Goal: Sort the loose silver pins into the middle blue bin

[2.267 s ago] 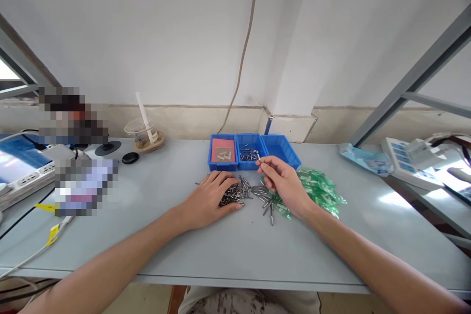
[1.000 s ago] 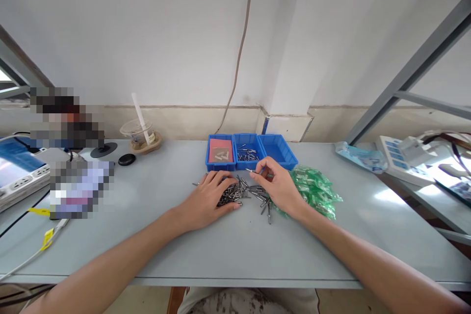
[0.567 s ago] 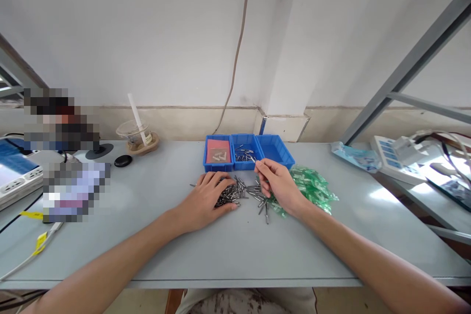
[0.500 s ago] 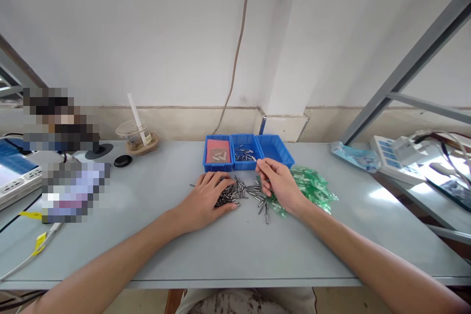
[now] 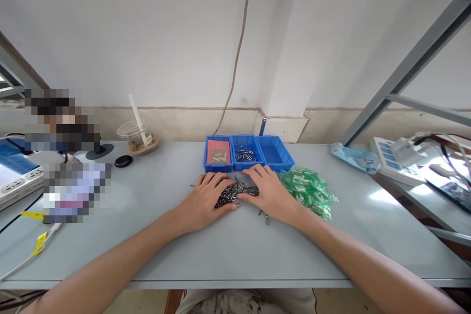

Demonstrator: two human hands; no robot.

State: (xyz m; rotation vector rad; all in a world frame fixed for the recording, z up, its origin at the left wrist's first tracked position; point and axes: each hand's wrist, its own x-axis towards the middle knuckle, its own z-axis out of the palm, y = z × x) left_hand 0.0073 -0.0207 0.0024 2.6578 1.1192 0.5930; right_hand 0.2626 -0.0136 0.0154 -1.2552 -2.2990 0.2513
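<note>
A heap of small dark metal pins [image 5: 228,196] lies on the grey table between my hands. Curved around the heap's left side, my left hand [image 5: 204,202] has its fingers apart and touches the pins. On the opposite side my right hand [image 5: 274,197] rests low over the pins, palm down, thumb and fingers spread, with nothing visible gripped in it. A few stray pins [image 5: 267,218] lie below the right palm. Just behind the heap stands the middle blue bin [image 5: 246,167], with similar pins inside.
A left blue bin [image 5: 218,169] holds a red sheet and small pieces; a right blue bin [image 5: 285,163] adjoins the middle one. Green plastic packets [image 5: 311,191] lie beside my right hand. Farther out are a clear cup [image 5: 133,132], a black disc [image 5: 123,161] and a power strip [image 5: 390,159].
My right hand has come down from the middle bin's front edge to the heap, its pinch opening into spread fingers. My left hand stays in place.
</note>
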